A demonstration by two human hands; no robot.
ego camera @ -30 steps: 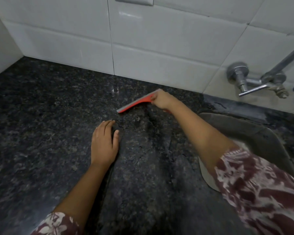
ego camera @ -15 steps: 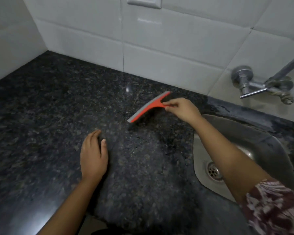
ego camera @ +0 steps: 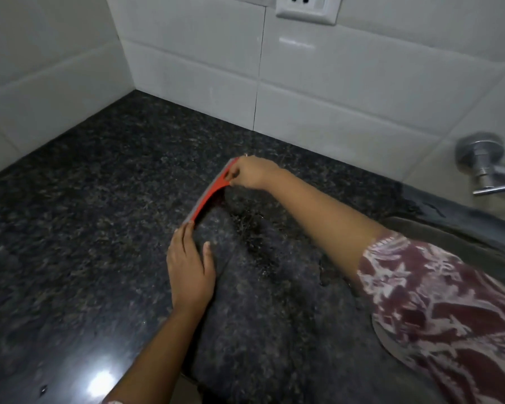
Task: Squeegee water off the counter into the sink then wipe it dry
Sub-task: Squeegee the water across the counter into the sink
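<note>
My right hand (ego camera: pixel 252 172) reached across the dark counter (ego camera: pixel 79 217), fingers pinched shut on the red squeegee (ego camera: pixel 212 192), its blade lying on the stone near the back wall. My left hand (ego camera: pixel 190 265) lay flat and open, fingertips touching the blade's near end. My patterned sleeve (ego camera: pixel 438 301) hid most of the sink (ego camera: pixel 461 237).

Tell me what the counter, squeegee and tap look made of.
Counter: polished dark speckled stone, likely granite; it mirrors a light.
Squeegee: red plastic, it seems, with a grey edge, probably rubber.
Tap: brushed metal, grey sheen.
</note>
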